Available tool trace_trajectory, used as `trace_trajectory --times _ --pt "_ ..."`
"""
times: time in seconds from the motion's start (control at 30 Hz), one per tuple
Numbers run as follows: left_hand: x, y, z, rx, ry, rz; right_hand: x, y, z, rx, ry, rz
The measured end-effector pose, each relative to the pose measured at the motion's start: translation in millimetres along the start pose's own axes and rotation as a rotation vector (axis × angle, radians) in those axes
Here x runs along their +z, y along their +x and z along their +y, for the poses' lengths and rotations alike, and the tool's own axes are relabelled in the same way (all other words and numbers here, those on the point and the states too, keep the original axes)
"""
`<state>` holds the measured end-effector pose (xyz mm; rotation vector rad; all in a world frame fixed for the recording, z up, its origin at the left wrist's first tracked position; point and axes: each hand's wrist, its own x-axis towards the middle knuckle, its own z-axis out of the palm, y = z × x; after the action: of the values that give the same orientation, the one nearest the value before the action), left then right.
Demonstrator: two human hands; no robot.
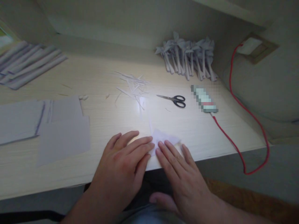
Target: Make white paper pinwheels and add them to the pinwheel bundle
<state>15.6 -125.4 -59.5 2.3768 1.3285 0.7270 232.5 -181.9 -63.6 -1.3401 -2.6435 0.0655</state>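
A small folded piece of white paper (165,137) lies near the table's front edge, partly covered by my fingers. My left hand (122,163) reaches over its left side, fingers stretched, their tips touching the paper. From the right, my right hand (182,174) rests its fingers flat on the paper's lower part, its thumb held apart below the table edge. Beyond the hands lie scissors (173,99) with black handles. Thin paper strips (135,85) are scattered in a loose heap to the left of the scissors.
Paper sheets (65,140) and a larger stack (21,119) lie at left, with long folded paper pieces (35,67) behind. Several stemmed paper shapes (184,56) stand by the back wall. A blurred phone-like device (205,99) trails a red cable (254,119) over the right edge.
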Motion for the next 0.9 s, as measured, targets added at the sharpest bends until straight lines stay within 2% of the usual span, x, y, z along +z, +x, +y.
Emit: trace_trajectory --times 0.1,0.23,0.33,0.47,0.6,0.73,0.8,0.9 --pt "-0.5 -1.1 -1.1 0.014 0.035 -0.012 3.4 -11.2 10.1 0.083 -0.073 -0.017" --pt "-0.5 -3.5 -0.6 0.028 0.066 -0.011 -1.8 -21.3 26.9 0.172 -0.059 0.021" --pt "0.8 -5.3 2.2 0.014 0.089 0.051 -4.6 -19.5 37.2 0.203 0.047 0.134" --pt "4.6 -7.5 10.4 -0.021 0.117 0.104 -7.5 3.8 48.4 0.253 0.238 0.293" --pt "9.5 -8.5 20.3 -0.021 0.08 0.167 -13.7 30.6 52.0 0.189 0.387 0.314" --pt "12.9 -7.7 29.7 0.026 0.15 0.189 -24.3 36.0 45.3 0.074 0.46 0.373" --pt "14.2 -6.3 35.9 0.05 0.207 0.166 -30.7 32.4 40.2 0.033 0.417 0.357" --pt "16.6 -3.0 46.6 0.074 0.237 0.117 -39.3 26.4 36.1 -0.023 0.267 0.168"
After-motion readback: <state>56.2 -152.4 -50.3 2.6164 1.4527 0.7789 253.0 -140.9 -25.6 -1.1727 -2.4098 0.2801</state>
